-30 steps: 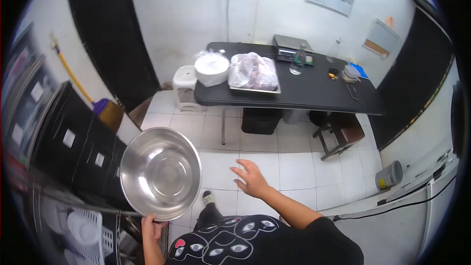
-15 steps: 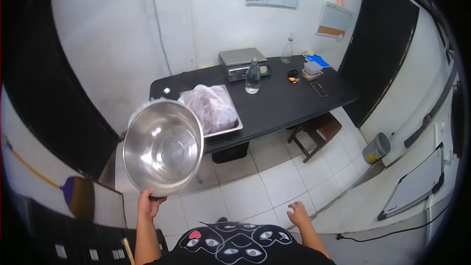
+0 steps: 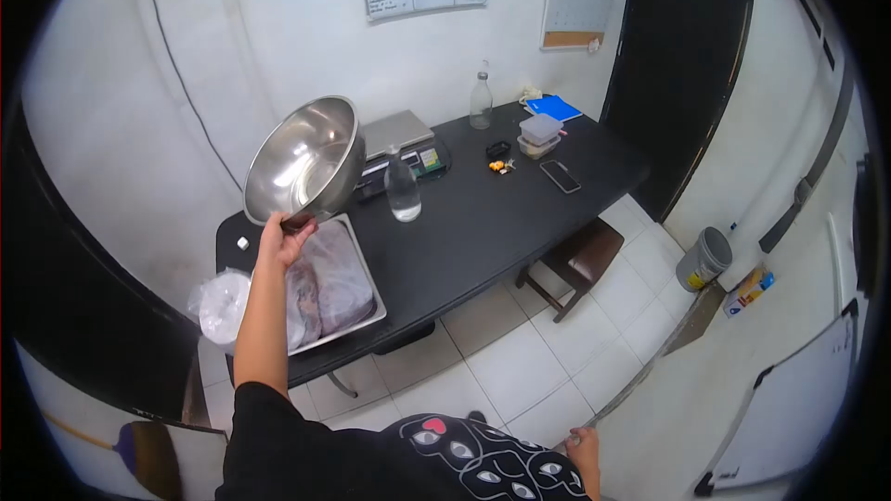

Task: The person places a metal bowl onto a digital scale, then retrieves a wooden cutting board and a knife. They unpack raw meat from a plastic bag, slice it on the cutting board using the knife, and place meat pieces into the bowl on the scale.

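My left hand (image 3: 287,239) grips the rim of a large stainless steel bowl (image 3: 302,156), fingers closed on its lower edge. The bowl is tilted so its inside faces me, held above the table's left part and partly covering a weighing scale (image 3: 397,133). Under my left forearm sits a metal tray (image 3: 380,312) with meat in a clear plastic bag (image 3: 339,274). A bundle of clear plastic (image 3: 223,308) lies at the tray's left. My right hand (image 3: 583,450) hangs low beside my body, loosely curled with nothing visible in it.
On the black table (image 3: 483,232) stand a glass bottle with clear liquid (image 3: 403,195), another bottle (image 3: 481,102), plastic containers (image 3: 540,134), keys (image 3: 501,167) and a phone (image 3: 561,176). A brown stool (image 3: 594,255) is at the front. A grey bucket (image 3: 703,260) stands right.
My left hand has carried the bowl forward and up, over the table towards the scale. My right hand has dropped lower, closer to my body. The view has shifted right and nearer the table.
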{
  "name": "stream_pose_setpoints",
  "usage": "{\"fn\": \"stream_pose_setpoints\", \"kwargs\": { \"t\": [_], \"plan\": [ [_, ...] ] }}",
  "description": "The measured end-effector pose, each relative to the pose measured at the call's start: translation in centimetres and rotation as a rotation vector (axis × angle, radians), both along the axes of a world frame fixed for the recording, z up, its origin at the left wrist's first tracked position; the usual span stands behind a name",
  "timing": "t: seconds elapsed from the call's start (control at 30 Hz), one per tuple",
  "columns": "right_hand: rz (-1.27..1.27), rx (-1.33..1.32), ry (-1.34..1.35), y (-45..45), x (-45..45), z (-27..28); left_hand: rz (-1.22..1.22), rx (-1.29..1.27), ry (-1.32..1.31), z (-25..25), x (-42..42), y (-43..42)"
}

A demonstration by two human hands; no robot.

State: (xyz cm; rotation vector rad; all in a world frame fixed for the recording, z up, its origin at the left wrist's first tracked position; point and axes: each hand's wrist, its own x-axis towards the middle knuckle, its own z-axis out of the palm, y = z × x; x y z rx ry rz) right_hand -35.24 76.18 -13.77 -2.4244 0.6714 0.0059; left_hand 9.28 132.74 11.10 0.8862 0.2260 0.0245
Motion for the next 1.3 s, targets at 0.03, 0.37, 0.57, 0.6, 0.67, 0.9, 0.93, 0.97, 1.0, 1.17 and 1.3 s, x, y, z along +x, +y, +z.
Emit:
{"fn": "stream_pose_setpoints", "kwargs": {
  "t": [0.03, 0.37, 0.57, 0.6, 0.67, 0.9, 0.93, 0.97, 1.0, 1.17, 1.3],
  "plan": [
    [0.0, 0.02, 0.0, -0.9, 1.2, 0.5, 0.012, 0.015, -0.007, 0.2, 2.7, -1.0],
    [-0.023, -0.027, 0.031, -9.8, 12.7, 1.5, 0.169, 0.254, 0.081, 0.5, 23.5, -8.2],
    [0.009, -0.038, 0.129, -11.0, 20.5, 1.6, 0.155, 0.251, 0.18, -3.8, 34.6, -11.0],
    [-0.004, 0.002, 0.15, -11.0, 22.1, 2.4, 0.155, 0.264, 0.186, -4.7, 36.2, -11.1],
    [-0.031, 0.081, 0.184, -10.5, 26.3, 4.0, 0.129, 0.26, 0.221, -6.6, 39.1, -11.0],
    [0.219, 0.007, 0.074, -12.8, 40.9, 6.9, 0.105, 0.219, 0.254, -10.1, 41.2, -11.6],
    [0.269, 0.028, 0.083, -13.2, 43.2, 6.8, 0.108, 0.163, 0.222, -10.2, 40.6, -11.8],
    [0.327, 0.044, 0.056, -13.5, 45.6, 6.8, 0.114, 0.106, 0.192, -10.6, 39.9, -11.6],
    [0.386, 0.061, 0.027, -13.4, 48.2, 7.0, 0.093, 0.061, 0.241, -11.7, 39.6, -10.4],
    [0.646, 0.215, -0.025, -10.7, 63.5, 7.5, 0.48, 0.35, 0.393, -16.0, 32.7, -8.5],
    [0.889, 0.3, -0.112, -4.9, 77.1, 6.8, 0.424, 0.445, 0.582, -20.5, 27.5, -9.4]
  ]
}}
